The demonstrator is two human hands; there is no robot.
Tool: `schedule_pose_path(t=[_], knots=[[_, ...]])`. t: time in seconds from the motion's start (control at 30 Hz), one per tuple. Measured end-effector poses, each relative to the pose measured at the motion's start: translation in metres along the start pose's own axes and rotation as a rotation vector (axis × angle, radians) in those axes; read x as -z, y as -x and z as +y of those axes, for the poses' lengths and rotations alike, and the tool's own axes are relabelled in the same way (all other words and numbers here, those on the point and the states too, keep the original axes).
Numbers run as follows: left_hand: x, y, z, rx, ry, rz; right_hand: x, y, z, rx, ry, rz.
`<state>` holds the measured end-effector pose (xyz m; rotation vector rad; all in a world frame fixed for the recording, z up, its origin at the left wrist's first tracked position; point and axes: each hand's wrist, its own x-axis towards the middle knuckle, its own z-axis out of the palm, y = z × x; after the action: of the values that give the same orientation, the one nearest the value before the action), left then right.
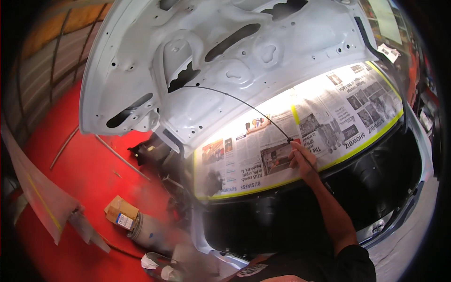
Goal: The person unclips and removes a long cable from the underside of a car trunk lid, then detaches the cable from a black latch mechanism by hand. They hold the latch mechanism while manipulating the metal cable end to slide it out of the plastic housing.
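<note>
My right hand point(305, 162) is closed around a thin black cable point(244, 102), pinching it in front of the newspaper. From my fingers the cable arcs up and left into a jagged opening in the inner side of the raised pale trunk lid point(223, 51). A darker length of it trails below my hand along the wrist. Behind the hand, newspaper sheets point(324, 122) edged with yellow tape cover the car's glass. Beneath my forearm lies the dark trunk opening point(282, 218). My left hand is out of view.
On the red floor point(61, 188) at left stand a bucket point(152, 230) and a cardboard box point(121, 211). Thin rods point(122, 156) lie farther back. A pale sheet-covered panel point(40, 188) juts in at the left edge. A dark hinge arm point(376, 44) supports the lid at right.
</note>
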<state>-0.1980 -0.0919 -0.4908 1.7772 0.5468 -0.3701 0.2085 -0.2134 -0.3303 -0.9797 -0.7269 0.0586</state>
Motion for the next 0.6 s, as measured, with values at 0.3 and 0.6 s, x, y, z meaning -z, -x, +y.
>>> schedule_pose_path(t=[0.3,0.6], knots=[[-0.005,-0.014,-0.016,-0.071,-0.007,-0.019,0.001,-0.001,0.007,-0.03,0.008,0.001],[0.009,-0.03,-0.03,-0.299,0.099,-0.071,0.002,-0.003,0.008,0.016,0.063,0.001]])
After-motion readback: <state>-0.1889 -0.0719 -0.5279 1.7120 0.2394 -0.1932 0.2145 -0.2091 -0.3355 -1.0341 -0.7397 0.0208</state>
